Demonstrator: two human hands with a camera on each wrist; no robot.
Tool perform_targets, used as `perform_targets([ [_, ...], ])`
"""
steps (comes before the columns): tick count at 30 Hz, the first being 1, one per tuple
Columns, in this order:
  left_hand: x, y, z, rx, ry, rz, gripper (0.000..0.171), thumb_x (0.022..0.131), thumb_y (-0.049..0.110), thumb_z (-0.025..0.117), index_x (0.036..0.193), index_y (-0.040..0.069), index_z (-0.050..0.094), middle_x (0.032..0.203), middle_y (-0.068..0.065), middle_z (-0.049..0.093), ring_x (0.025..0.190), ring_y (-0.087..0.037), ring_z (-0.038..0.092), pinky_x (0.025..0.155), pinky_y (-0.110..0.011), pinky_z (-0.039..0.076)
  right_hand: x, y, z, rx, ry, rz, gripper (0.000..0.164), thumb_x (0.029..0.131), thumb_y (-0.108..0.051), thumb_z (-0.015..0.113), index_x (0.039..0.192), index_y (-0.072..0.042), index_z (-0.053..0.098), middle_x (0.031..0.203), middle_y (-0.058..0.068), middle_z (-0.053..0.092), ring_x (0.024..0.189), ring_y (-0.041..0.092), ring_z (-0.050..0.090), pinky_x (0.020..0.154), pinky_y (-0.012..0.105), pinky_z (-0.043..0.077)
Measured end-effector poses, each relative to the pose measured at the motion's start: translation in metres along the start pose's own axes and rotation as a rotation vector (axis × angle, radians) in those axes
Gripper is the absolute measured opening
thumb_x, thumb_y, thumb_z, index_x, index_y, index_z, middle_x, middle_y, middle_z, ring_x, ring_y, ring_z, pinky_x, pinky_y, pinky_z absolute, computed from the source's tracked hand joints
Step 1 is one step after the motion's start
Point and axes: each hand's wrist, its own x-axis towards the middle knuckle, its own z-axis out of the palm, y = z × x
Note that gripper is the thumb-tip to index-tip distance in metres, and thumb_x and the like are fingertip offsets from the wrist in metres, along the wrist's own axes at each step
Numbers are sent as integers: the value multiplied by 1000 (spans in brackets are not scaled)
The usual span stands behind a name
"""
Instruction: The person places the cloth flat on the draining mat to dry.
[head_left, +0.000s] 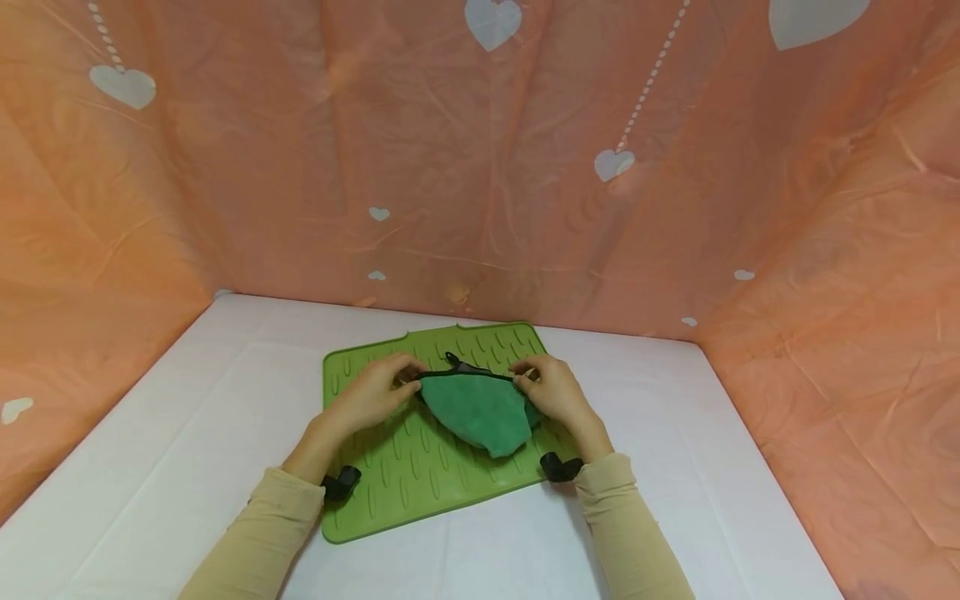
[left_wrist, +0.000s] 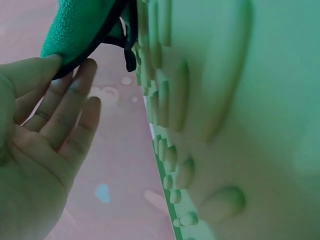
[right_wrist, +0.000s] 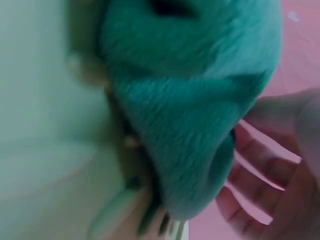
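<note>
Backdrop: orange, heart-printed, round three sides.
Bench: white-covered.
Mat: green, ridged, on the bench.
Cloth: green, black-edged, held over the mat; fleecy nap shows only in the wrist views.
Left hand: pinches its left corner.
Right hand: pinches the right end, fingertips partly hidden in its wrist view.
Black tab: probably a loop.
</note>
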Motion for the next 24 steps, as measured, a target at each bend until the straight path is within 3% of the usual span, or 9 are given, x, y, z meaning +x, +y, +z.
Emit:
perform_targets([
  [3,0,4,-2,-62,27,2,25,104,8,63,128,5,67,117,-11,70,105,-27,68,88,-44,58,0,-10,0,41,64,-48,21,101,-12,68,120,-7,76,114,10,73,100,27,68,81,45,57],
  [6,-1,8,-4,-129,57,-4,25,104,9,63,129,7,67,118,-11,70,104,-27,69,87,-43,59,0,-22,2,72,72,-113,23,103,-14,67,123,-7,75,119,10,71,103,27,67,86,48,56],
  [13,-2,17,-7,-222,141,11,23,103,11,66,126,5,68,115,-11,71,95,-23,70,73,-35,58,0,-39,15,67,-68,-208,30,101,-20,70,128,-8,73,128,11,69,119,31,65,101,50,53],
  [18,-3,19,-7,-238,144,21,21,103,13,67,123,6,70,112,-10,71,91,-20,68,70,-33,55,-1,-38,25,38,-172,-222,35,101,-19,70,134,-9,69,133,12,67,126,33,61,107,50,49],
  [24,-3,17,-9,-221,114,19,21,103,16,67,122,6,70,111,-9,72,90,-19,67,70,-34,55,-1,-35,32,23,-156,-213,30,100,-15,71,129,-9,71,128,11,68,123,33,62,105,50,50],
])
